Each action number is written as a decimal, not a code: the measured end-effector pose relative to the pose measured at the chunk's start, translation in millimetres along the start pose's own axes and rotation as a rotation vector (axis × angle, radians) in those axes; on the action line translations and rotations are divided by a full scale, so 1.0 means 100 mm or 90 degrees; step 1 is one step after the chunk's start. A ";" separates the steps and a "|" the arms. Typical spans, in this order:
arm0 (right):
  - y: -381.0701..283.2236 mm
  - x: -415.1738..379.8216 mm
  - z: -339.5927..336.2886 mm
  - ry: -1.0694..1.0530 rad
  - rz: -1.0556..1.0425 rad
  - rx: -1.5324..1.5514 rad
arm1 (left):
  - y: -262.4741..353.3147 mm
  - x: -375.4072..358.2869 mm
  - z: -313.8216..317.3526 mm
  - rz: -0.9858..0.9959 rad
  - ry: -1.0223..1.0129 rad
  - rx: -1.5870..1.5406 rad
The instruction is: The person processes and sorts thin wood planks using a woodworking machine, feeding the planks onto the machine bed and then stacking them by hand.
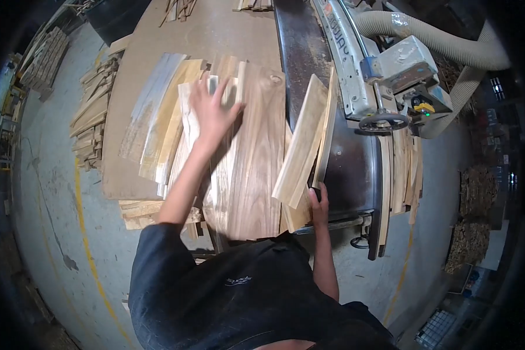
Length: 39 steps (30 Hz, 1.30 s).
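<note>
My right hand (319, 206) is nearing touch at the narrow strip's (329, 131) close end, fingers slightly parted, grip unclear; the strip is pointing lengthwise away over the dark metal table (353, 175). My farther left hand (212, 115) is spreading wide, gripping nothing.

Wide brown board (256, 151) is lying lengthwise along the table's (216, 35) right edge, near end sticking out past the near edge. Flat, wavy dark grain, knot showing by the far right corner. Grey-weathered plank (153, 111) is sitting leftmost, slanting, near end pointing toward the near left corner. Yellowish plank (175, 116) is running just beside it, pale streaks showing. Pale board (303, 140) is leaning askew across the dark machine table's (353, 169) left edge, right of the brown one. Thin strip (328, 128) is standing out narrow along its right side, near ends spreading apart.
</note>
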State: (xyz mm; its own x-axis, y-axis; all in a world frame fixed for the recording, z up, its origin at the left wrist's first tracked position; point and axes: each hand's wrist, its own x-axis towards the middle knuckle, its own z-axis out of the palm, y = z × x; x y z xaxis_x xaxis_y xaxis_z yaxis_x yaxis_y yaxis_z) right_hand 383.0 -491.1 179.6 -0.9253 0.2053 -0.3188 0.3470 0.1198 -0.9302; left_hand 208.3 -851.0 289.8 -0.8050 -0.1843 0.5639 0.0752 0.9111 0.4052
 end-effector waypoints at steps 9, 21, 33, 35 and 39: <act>-0.38 -0.22 0.80 -0.099 -0.029 -0.048 | 0.13 -1.48 -0.72 -0.479 -0.070 -0.180; -0.69 0.36 1.88 -0.048 -0.053 -0.077 | -0.73 -0.74 -0.42 -0.453 -0.099 -0.264; -0.24 0.15 0.71 0.041 0.189 0.358 | -0.43 -0.83 -0.29 -0.272 -0.054 -0.048; -0.19 -0.05 0.35 0.055 0.182 0.341 | -0.24 -0.88 -0.30 -0.192 -0.057 0.075; 0.00 -0.37 -0.31 0.114 0.185 0.321 | 0.40 -1.24 -0.36 -0.041 -0.041 -0.045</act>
State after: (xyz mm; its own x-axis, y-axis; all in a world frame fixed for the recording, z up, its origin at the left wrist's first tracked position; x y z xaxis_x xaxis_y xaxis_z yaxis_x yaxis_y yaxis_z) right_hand 422.0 -468.3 196.9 -0.7486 0.3262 -0.5773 0.4258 -0.4309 -0.7956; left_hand 332.4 -804.9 262.5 -0.8456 -0.2149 0.4887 0.0621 0.8696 0.4899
